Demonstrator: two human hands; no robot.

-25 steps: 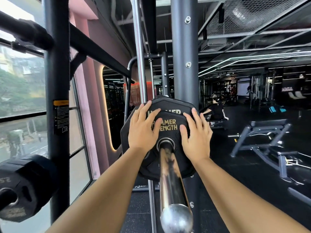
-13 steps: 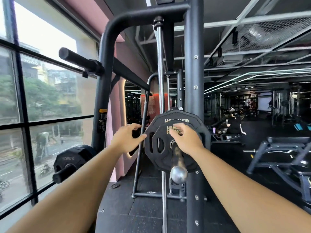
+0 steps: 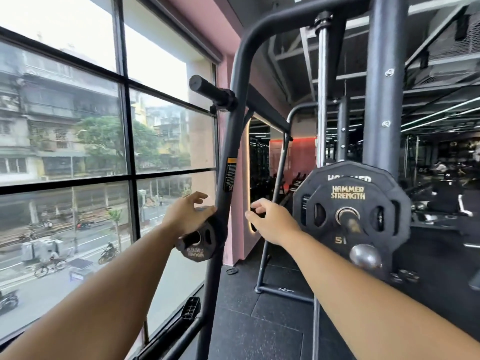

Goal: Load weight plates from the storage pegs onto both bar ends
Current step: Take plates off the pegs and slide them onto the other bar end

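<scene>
Two black Hammer Strength plates [image 3: 350, 203] sit stacked on the chrome bar end [image 3: 363, 253] at the right, the smaller one in front. A small black plate [image 3: 200, 242] hangs on a storage peg of the rack upright [image 3: 223, 203]. My left hand [image 3: 184, 216] reaches over that small plate with fingers spread, its thumb at the plate's top edge; no grip shows. My right hand [image 3: 272, 222] hovers to the right of the upright, fingers loosely curled, holding nothing.
An upper storage peg [image 3: 210, 90] sticks out bare from the upright. Large windows [image 3: 91, 152] fill the left. A chrome guide rod [image 3: 322, 87] and thick rack post [image 3: 384, 81] stand at the right. Black rubber flooring [image 3: 259, 320] lies below.
Both hands left the plates on the bar and moved left toward the small plate on the storage peg. The view turned left toward the window.
</scene>
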